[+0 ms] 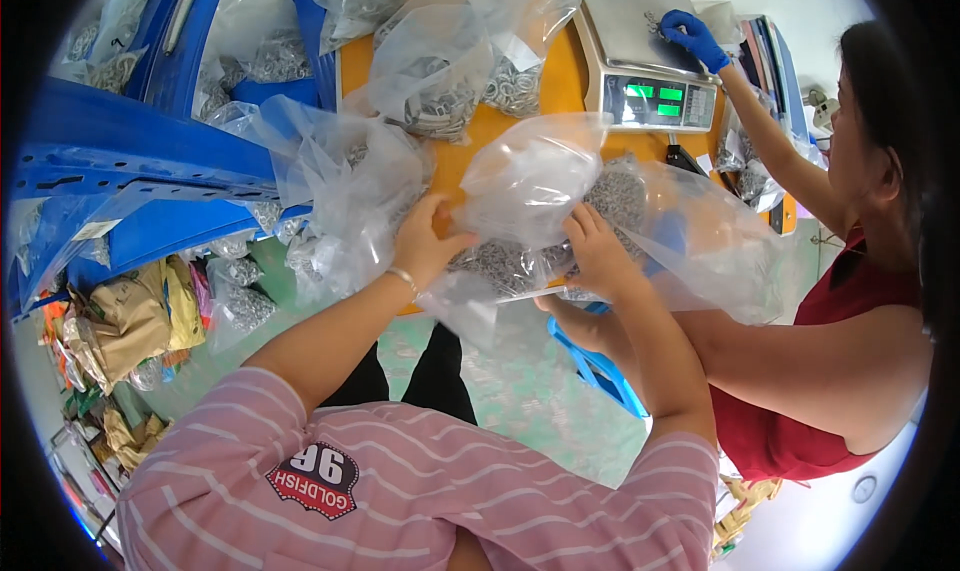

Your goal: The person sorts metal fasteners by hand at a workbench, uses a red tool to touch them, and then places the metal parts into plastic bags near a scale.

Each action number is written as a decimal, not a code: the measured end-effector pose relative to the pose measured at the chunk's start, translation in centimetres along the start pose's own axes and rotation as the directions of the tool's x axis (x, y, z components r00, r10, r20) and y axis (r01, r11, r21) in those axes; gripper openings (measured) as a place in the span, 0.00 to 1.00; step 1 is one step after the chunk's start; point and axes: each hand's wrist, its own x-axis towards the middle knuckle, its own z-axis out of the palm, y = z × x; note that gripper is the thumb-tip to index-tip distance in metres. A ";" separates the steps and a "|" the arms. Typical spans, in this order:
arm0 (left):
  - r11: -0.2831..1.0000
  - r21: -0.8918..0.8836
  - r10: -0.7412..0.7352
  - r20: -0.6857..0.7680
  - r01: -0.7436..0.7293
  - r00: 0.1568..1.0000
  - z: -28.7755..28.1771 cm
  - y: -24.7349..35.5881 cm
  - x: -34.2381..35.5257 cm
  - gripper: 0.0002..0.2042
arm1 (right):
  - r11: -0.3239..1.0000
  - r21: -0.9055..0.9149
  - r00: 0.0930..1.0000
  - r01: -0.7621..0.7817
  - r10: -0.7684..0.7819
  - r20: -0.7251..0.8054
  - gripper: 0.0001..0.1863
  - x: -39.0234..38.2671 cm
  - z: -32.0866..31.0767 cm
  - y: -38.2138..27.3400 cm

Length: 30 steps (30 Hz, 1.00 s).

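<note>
In front of me at the table's near edge, a clear plastic bag (532, 183) stands puffed up, with small grey metal pieces (500, 259) in its bottom. My left hand (430, 246) is at the bag's left side, its thumb and forefinger curved against the plastic. My right hand (603, 254) grips the other side, fingers bent over it and thumb hidden. Just beyond my right hand lies another open bag of small metal pieces (618, 196). More loose clear plastic (350, 186) bulges beside my left hand.
A co-worker at the right reaches a blue-gloved hand (695, 39) onto a weighing scale (655, 101); their other arm passes below my right forearm. Bags of metal rings (435, 101) crowd the orange table (490, 121). Blue shelving (150, 151) stands left; a blue stool (600, 366) is below.
</note>
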 end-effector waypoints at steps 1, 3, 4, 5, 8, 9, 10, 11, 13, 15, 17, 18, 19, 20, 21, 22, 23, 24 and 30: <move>0.997 0.078 0.005 0.028 -0.007 1.000 -0.4 0.3 -1.1 0.28 | 0.993 -0.117 1.000 -0.009 0.010 0.010 0.37 0.0 0.4 0.0; 0.982 0.186 -0.003 0.074 -0.011 0.997 -0.5 -0.3 -3.2 0.38 | 0.990 -0.132 0.993 0.050 -0.063 -0.100 0.34 0.6 1.5 0.6; 0.959 0.283 -0.044 0.193 -0.013 0.980 -0.2 -0.8 -3.6 0.38 | 0.984 -0.150 0.969 0.100 -0.131 -0.209 0.32 1.0 1.8 1.1; 0.925 0.378 -0.100 0.303 -0.024 0.948 -0.1 -1.4 -3.9 0.39 | 0.983 -0.148 0.969 0.104 -0.134 -0.209 0.32 1.6 1.4 0.9; 0.955 0.295 -0.085 0.297 -0.007 0.951 0.8 -2.1 -2.8 0.26 | 0.980 -0.052 0.941 0.190 -0.197 -0.274 0.21 2.8 -0.1 -0.1; 0.979 0.199 -0.112 0.297 0.053 0.948 0.7 -1.9 -2.4 0.22 | 0.998 0.005 0.961 0.069 -0.065 -0.268 0.16 3.1 -0.8 -1.4; 0.947 0.311 0.000 0.242 -0.078 0.970 0.2 -2.0 -2.3 0.17 | 0.997 0.061 0.965 -0.053 0.067 -0.253 0.12 3.4 -1.2 -2.2; 0.947 0.311 0.005 0.244 -0.083 0.970 -0.8 -1.8 -2.0 0.17 | 0.997 0.059 0.964 -0.056 0.069 -0.257 0.12 3.5 -1.2 -2.2; 0.975 -0.014 -0.177 0.553 0.221 0.814 -2.9 -0.5 -1.9 0.17 | 0.779 0.624 0.887 -0.070 0.335 -0.319 0.11 3.7 -0.9 -1.9; 0.888 -0.279 -0.145 0.584 0.366 0.799 -3.8 1.1 -2.3 0.17 | 0.502 0.833 0.851 -0.233 0.520 -0.075 0.11 4.4 -0.3 -1.1; 0.697 -0.331 -0.212 0.751 0.636 0.625 -5.0 3.5 -1.8 0.14 | 0.155 0.916 0.772 -0.370 0.599 0.211 0.11 4.6 0.5 -0.8; 0.855 -0.431 0.050 0.622 0.288 0.782 -4.1 2.7 -1.6 0.12 | 0.112 0.895 0.725 -0.433 0.634 0.271 0.13 4.5 0.9 -0.8; 0.894 -0.438 0.302 0.429 -0.096 0.851 -3.0 1.9 -1.7 0.12 | 0.067 0.869 0.671 -0.491 0.665 0.328 0.17 4.4 1.3 -0.8; 0.514 -0.762 0.191 0.549 0.394 0.813 -2.7 1.5 -1.2 0.12 | 0.070 0.869 0.675 -0.490 0.661 0.327 0.17 4.0 2.0 -1.3; 0.316 -0.726 -0.167 0.591 0.611 0.789 -3.2 5.4 -1.5 0.12 | -0.042 0.975 0.731 -0.218 0.655 0.192 0.23 2.6 3.1 -2.2; 0.025 -0.755 -0.502 0.557 0.655 0.662 -3.9 9.4 -1.7 0.14 | -0.152 0.985 0.744 0.077 0.667 0.045 0.29 1.1 4.5 -3.2; 0.031 -0.749 -0.496 0.564 0.662 0.660 -3.7 9.4 -1.6 0.14 | 0.082 0.987 0.743 0.138 0.650 -0.158 0.35 -0.9 8.6 -3.3; 0.056 -0.744 -0.454 0.575 0.665 0.681 -3.5 8.8 -1.4 0.14 | 0.192 0.968 0.742 0.163 0.623 -0.249 0.39 -1.8 10.6 -4.2; 0.192 -0.691 -0.205 0.666 0.696 0.717 -2.9 2.7 -0.5 0.17 | 0.689 0.467 0.664 -0.554 0.704 -0.251 0.46 -1.6 13.4 -7.8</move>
